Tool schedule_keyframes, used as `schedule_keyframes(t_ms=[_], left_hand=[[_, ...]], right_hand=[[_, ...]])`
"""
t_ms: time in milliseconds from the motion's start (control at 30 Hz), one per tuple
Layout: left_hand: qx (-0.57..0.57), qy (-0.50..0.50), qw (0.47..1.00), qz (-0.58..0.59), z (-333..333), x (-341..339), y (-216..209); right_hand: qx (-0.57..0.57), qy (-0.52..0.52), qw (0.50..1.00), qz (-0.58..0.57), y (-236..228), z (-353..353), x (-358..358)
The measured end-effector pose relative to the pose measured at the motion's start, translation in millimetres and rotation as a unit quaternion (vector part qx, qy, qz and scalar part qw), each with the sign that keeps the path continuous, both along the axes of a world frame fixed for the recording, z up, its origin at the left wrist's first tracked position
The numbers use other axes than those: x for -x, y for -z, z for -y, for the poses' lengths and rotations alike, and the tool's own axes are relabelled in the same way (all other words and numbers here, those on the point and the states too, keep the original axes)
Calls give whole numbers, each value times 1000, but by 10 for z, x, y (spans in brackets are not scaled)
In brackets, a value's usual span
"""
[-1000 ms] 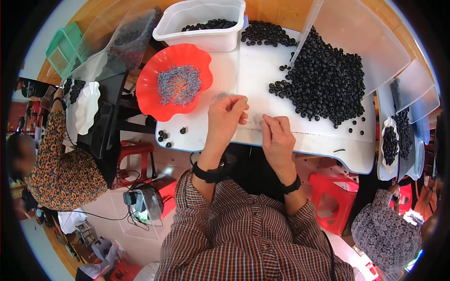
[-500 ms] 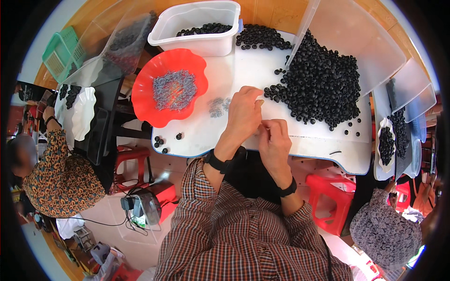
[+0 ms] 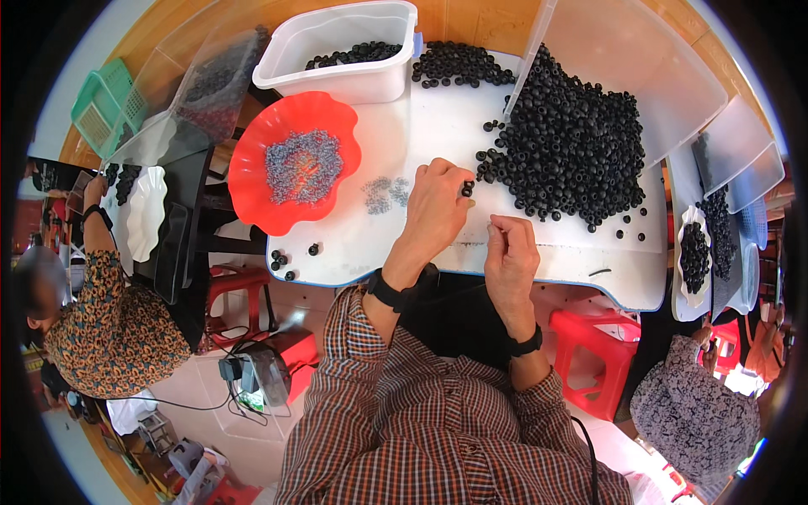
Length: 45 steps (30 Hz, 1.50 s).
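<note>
A white, blue-edged bench (image 3: 555, 259) fills the middle, its front edge partly covered by the wrists. At its back right corner lies a clear plastic bin (image 3: 673, 76), its top cut off by the frame, with a broad heap of glossy black, round pieces with holes (image 3: 581, 147) spilling from its mouth toward the bench's centre. Near the left edge sits a red plastic bowl with a scalloped rim (image 3: 251, 160), holding tiny silvery bits (image 3: 303, 168) too fine to make out singly. Behind it, at the back edge, a white plastic tub (image 3: 337, 87) holds more black pieces, its front wall hiding how deep they lie. The left hand (image 3: 436, 210), back up and palm hidden, pinches a small black, ring-like piece (image 3: 467, 189) between thumb and forefinger, just beside the heap's left fringe; whether it is one or two pieces is hard to say. The right hand (image 3: 512, 252), nearer the front edge, has its fingers curled and thumb close to the forefinger; whether anything is between them cannot be told. More silvery bits are scattered right of the bowl, and a thin dark strip (image 3: 599, 272) lies by the front right edge.
</note>
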<state>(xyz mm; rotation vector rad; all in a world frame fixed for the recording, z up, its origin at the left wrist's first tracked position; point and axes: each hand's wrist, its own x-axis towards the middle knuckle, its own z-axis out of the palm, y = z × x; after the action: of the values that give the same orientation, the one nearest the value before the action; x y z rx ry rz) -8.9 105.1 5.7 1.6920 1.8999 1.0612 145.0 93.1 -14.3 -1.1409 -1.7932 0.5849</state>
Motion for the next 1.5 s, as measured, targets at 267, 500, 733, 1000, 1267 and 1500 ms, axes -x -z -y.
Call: schedule_keyframes(t_ms=[267, 500, 733, 1000, 1267, 1500], left_hand=[[11, -5, 1000, -6, 125, -92, -71], [-7, -20, 999, -24, 172, -136, -3], [-71, -32, 997, 23, 279, -118, 39], [16, 27, 782, 623, 491, -48, 27], [1, 52, 718, 694, 649, -73, 68], [-23, 69, 687, 723, 719, -94, 87]], right_hand=[[3, -2, 1000, -9, 10, 2, -6], [1, -4, 1000, -11, 3, 4, -16], [5, -7, 1000, -12, -6, 7, -19], [73, -25, 993, -90, 30, 14, -57], [215, -92, 937, -258, -217, 120, -38], [224, -125, 922, -290, -313, 177, -22]])
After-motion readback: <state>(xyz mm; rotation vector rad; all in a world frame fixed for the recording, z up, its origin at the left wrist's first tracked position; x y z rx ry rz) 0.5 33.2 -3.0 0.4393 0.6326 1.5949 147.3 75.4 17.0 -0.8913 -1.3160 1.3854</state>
